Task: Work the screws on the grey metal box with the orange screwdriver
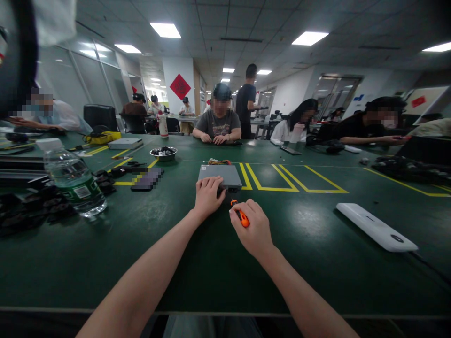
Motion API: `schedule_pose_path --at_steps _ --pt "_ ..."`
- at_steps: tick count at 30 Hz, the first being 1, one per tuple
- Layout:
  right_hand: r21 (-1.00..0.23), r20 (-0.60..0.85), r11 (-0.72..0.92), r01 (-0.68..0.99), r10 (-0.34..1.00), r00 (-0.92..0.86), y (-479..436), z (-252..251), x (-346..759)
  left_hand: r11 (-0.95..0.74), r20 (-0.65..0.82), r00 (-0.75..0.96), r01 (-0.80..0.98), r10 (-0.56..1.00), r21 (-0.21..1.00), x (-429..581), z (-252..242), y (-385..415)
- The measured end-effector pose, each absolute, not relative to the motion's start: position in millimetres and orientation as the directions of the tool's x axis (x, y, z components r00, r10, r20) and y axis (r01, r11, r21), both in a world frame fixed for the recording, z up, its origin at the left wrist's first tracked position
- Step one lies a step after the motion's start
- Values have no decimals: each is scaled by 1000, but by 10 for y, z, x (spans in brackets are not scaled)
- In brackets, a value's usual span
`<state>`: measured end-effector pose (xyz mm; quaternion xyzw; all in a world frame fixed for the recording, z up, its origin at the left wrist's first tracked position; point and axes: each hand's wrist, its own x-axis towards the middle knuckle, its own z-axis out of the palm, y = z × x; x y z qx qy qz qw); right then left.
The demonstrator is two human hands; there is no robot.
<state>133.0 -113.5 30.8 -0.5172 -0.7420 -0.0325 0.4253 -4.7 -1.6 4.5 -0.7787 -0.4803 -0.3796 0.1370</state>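
A grey metal computer power supply (229, 174) lies flat on the green table, its coloured cables (219, 162) bunched behind its far side. My left hand (209, 197) grips its near left edge, fingers on the top and thumb down at the front side. In my right hand (254, 225) is a screwdriver (243, 218) with an orange and black handle, held in closed fingers just in front of the power supply's near right corner. The shaft and tip of the screwdriver are too small and dark to make out.
Left of the power supply are a metal bowl (163, 153) of small parts, a phone (148, 179), a water bottle (73, 180) and dark parts (38, 206). A white corded device (377, 227) lies to the right. Across the table sits a person (219, 124).
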Motion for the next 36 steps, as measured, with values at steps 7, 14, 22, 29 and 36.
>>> schedule_pose_path --at_steps 7,14,22,29,36 --pt "-526 623 388 757 782 32 -1111 285 1366 -506 728 252 849 638 149 -50 53 -23" --pt "-337 716 477 812 690 -108 -1111 295 1338 -511 725 256 846 640 153 -58 48 -21" --pt "-546 598 352 761 799 59 -1110 309 1354 -512 731 247 844 637 161 -45 48 -23" --pt "-374 675 465 802 730 -109 -1129 314 1331 -506 722 247 847 646 163 -48 55 -28" --pt "-542 586 376 751 810 17 -1113 335 1342 -499 726 242 852 644 158 -38 44 -21"
